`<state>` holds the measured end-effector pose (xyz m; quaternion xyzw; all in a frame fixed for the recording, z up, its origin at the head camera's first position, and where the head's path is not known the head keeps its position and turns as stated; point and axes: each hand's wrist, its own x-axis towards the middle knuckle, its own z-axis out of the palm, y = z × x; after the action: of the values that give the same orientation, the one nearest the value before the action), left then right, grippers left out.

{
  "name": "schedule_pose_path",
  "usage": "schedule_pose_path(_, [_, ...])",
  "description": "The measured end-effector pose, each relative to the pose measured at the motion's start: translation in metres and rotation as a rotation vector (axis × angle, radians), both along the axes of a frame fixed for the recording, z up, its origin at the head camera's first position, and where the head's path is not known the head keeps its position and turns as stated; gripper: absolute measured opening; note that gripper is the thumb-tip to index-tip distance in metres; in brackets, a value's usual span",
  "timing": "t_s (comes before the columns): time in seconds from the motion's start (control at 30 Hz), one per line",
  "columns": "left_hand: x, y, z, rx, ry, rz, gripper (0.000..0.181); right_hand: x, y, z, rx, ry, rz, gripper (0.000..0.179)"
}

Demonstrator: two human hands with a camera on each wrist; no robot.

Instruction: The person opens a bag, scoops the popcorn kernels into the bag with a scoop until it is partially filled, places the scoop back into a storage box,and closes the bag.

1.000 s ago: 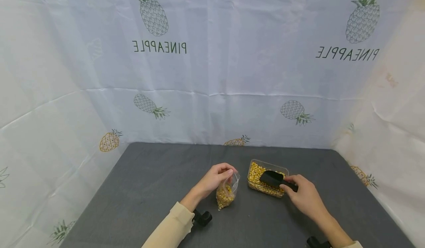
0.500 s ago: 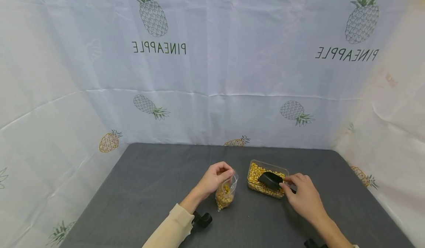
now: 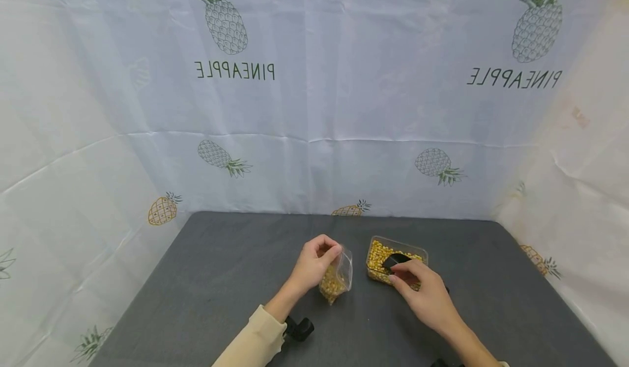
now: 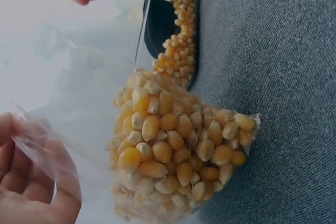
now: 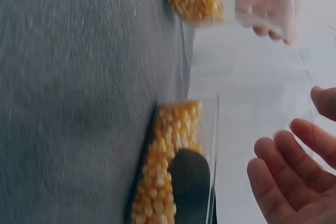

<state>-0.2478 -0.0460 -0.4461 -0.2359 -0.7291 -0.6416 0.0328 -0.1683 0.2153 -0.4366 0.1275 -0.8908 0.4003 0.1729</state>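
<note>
My left hand [image 3: 314,262] pinches the top edge of a clear plastic bag [image 3: 346,268], its lower part filled with yellow corn kernels [image 4: 163,150]. The bag's pointed bottom corner touches or hangs just above the table. To the right, a clear plastic box [image 3: 388,241] holds more corn, and a black scoop [image 5: 190,187] lies in it on the kernels. Over the box's near side hovers my right hand [image 3: 425,296], its fingers loosely bent with nothing between them, apart from the scoop. In the head view this hand hides most of the scoop's handle.
The dark grey cloth-covered table [image 3: 245,268] lies beneath everything. A white curtain [image 3: 309,99] with pineapple prints hangs behind it and at both sides. Black wrist cameras [image 3: 300,330] sit under the forearms.
My right hand has let go of the scoop, leaving it in the box, and moved left toward the bag. My left hand has shifted slightly left and up, and the bag has turned a little.
</note>
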Motion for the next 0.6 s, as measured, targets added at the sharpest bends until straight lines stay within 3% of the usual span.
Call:
schedule_pose_path(0.1, [0.005, 0.002, 0.006, 0.007, 0.010, 0.035, 0.012, 0.002, -0.009, -0.001, -0.042, -0.031, 0.029, 0.018])
schedule_pose_path(0.3, [0.022, 0.001, 0.030, 0.029, 0.043, 0.071, 0.011, 0.002, -0.025, -0.005, -0.110, -0.061, 0.074, 0.025])
schedule_pose_path(0.6, [0.008, 0.007, 0.005, 0.108, 0.006, 0.119, 0.012, -0.005, -0.042, -0.008, -0.123, -0.020, 0.062, 0.032])
